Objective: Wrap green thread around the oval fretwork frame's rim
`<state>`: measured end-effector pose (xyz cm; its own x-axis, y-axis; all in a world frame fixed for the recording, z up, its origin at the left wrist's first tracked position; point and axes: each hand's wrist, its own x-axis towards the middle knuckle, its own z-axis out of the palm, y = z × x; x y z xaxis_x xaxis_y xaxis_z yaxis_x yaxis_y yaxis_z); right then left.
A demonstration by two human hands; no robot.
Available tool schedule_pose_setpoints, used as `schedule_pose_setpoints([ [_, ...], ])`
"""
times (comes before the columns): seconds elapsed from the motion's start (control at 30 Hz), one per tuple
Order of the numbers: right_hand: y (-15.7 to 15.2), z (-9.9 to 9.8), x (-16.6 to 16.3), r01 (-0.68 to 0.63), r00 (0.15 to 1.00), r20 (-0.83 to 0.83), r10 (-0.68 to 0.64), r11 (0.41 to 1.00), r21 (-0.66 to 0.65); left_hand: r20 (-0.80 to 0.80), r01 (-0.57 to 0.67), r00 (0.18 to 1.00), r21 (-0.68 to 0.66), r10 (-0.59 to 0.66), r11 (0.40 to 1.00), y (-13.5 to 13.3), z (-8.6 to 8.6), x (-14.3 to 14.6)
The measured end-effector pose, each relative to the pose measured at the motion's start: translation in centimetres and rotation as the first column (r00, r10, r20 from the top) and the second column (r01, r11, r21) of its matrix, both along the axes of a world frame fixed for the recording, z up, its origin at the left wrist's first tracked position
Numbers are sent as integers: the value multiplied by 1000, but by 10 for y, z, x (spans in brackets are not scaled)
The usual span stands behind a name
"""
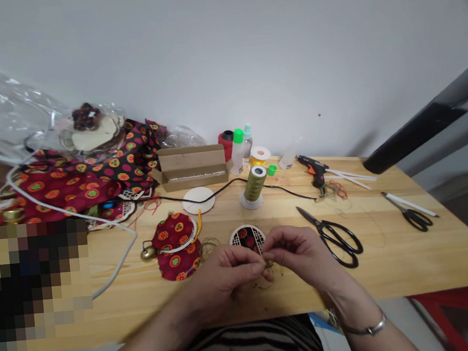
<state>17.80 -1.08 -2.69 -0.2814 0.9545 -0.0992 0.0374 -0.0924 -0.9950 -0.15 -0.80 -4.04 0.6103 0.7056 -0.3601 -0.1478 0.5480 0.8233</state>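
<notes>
My left hand [226, 272] and my right hand [300, 254] meet near the table's front edge, fingertips pinched together on a thin olive thread [268, 264]. What else sits between the fingertips is too small to make out. Just behind them lies a round wooden lattice piece [246, 238] with red patterned cloth inside. To its left lie red dotted fabric rounds [175, 245] with a white ring and a small brass bell [147, 253]. An olive thread spool [254, 184] stands upright behind.
Black scissors [335, 237] lie right of my hands, a second pair [413, 215] farther right. A glue gun [314, 169], bottles [237, 149], a cardboard box [192, 167], a wooden disc [198, 199], a black cord and piled red fabric [66, 184] fill the back of the wooden table [390, 271].
</notes>
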Motion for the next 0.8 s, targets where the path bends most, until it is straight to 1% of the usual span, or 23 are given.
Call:
schedule_pose_setpoints([
  [0.1, -2, 0, 3, -3, 997, 71, -3, 997, 74, 27, -28, 999, -48, 29, 998, 0, 0, 2],
  [0.17, -4, 1, 4, -25, 997, 78, 16, 992, 123, 39, -51, 998, -69, 53, 996, 0, 0, 2],
  [0.27, -7, 4, 5, -69, 997, 25, 66, 990, 124, 48, -71, 996, -100, 76, 992, 0, 1, 3],
  [0.33, -9, 5, 5, -76, 997, 2, 76, 991, 108, 67, -83, 994, -122, 91, 989, -1, 0, 3],
  [0.5, -9, 4, 2, -4, 1000, 2, 4, 993, 115, 99, -119, 986, -164, 137, 979, 0, -2, 4],
  [0.63, -8, 3, -1, 45, 998, -39, -42, 994, 98, 83, -135, 986, -141, 148, 981, 0, -2, 4],
  [0.8, -7, 1, -2, 70, 998, -18, -68, 989, 131, 57, -148, 986, -103, 154, 984, 0, -1, 5],
])
